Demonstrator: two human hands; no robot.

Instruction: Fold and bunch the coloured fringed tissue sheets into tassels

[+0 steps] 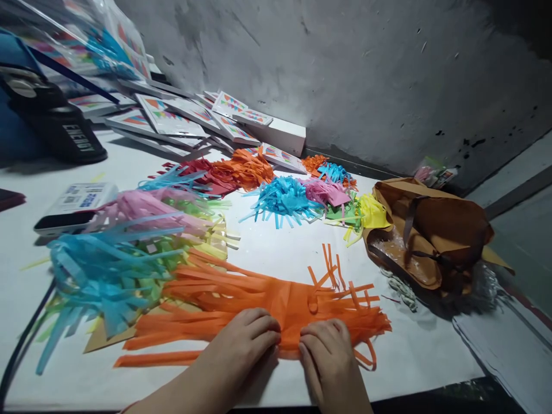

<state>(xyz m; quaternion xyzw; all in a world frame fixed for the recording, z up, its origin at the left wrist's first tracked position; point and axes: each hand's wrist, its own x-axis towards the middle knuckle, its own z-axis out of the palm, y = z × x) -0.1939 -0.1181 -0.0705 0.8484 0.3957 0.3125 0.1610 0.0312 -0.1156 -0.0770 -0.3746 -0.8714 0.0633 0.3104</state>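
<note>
A sheet of orange fringed paper (267,296) lies spread on the white table (276,241) in front of me, its cut strips fanning out left and right. My left hand (244,342) and my right hand (328,351) sit side by side at its near edge. Both have fingers curled and pressed together on the paper's uncut middle band, pinching or folding it. To the left, a heap of blue fringed paper (103,270) overlaps green, yellow and pink fringed pieces (150,207).
More fringed bundles, red and orange (233,172), blue (282,198), pink, green and yellow (366,213), lie further back. Flat paper packs (172,121) are stacked by the grey wall. A brown bag (431,230) sits right. A phone (75,207) and black object (56,126) lie left.
</note>
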